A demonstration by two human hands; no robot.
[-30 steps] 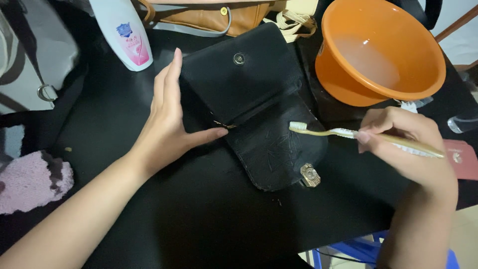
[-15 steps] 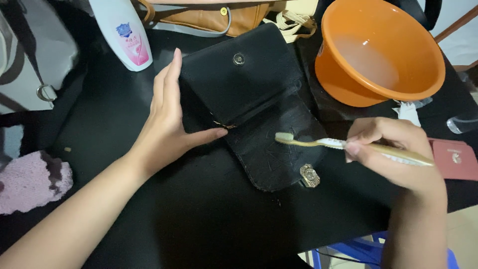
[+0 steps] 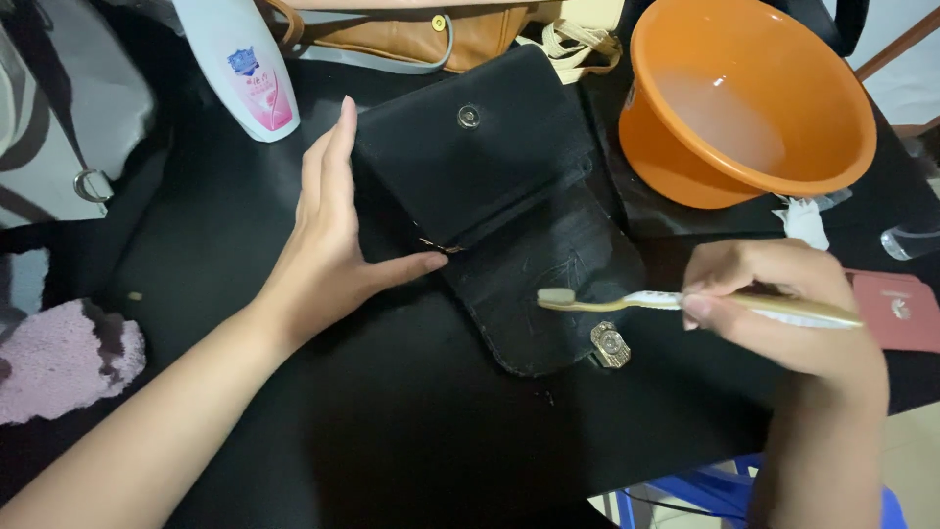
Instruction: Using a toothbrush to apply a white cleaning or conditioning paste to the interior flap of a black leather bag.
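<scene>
Toothbrush [image 3: 627, 300] on black bag flap [image 3: 548, 294]; pink-labelled white bottle [image 3: 240, 64] behind.

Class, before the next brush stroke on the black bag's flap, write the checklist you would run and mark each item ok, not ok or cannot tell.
1. Left hand lies flat on the black bag, steadying it: ok.
2. Right hand grips the toothbrush firmly: ok.
3. Bristles rest on the open flap: ok.
4. Brush head stays off the metal clasp: ok.
5. Orange basin holds water nearby: ok.
6. Bristles wet or soapy: cannot tell.
</scene>
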